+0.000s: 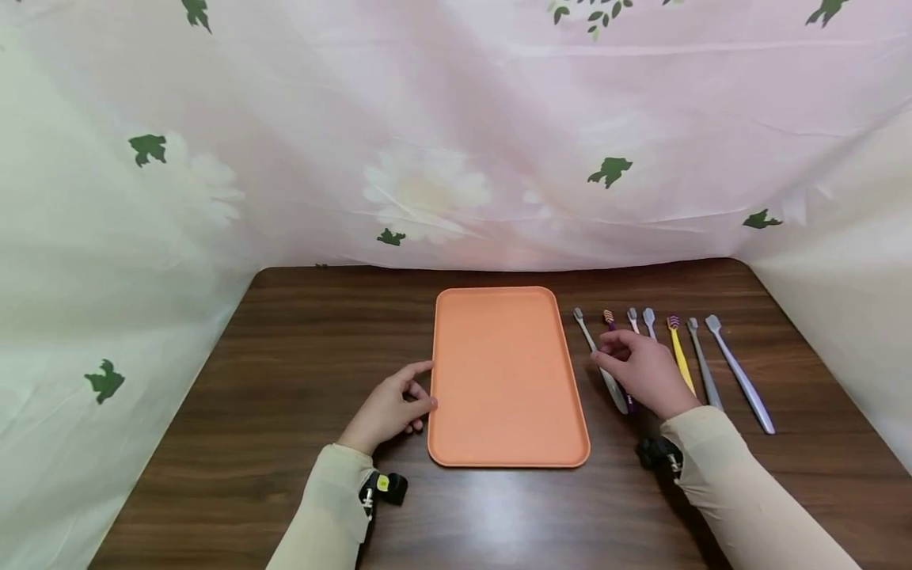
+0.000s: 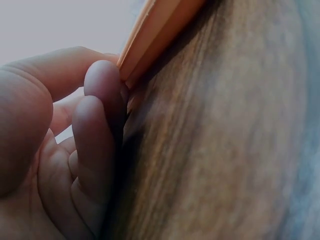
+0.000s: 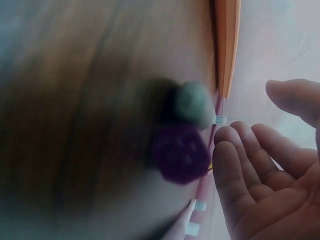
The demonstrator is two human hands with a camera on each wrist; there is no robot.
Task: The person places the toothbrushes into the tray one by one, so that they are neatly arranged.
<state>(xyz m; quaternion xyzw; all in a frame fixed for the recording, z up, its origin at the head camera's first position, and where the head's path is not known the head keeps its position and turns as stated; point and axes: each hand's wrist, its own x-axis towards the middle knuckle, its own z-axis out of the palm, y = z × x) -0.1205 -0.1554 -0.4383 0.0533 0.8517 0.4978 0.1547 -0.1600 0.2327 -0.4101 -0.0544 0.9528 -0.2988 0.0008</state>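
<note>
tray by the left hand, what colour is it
The tray is plain orange, seen best in the head view.

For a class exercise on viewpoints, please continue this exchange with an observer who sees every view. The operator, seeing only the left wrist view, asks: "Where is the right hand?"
Observer: The right hand is over the toothbrushes, to the right of the orange tray.
Operator: How many toothbrushes can you count?
Observer: Seven show in the head view.
Operator: Is that hand holding one?
Observer: It appears not: the right wrist view shows its thumb standing apart from its fingers, with nothing between them.
</note>
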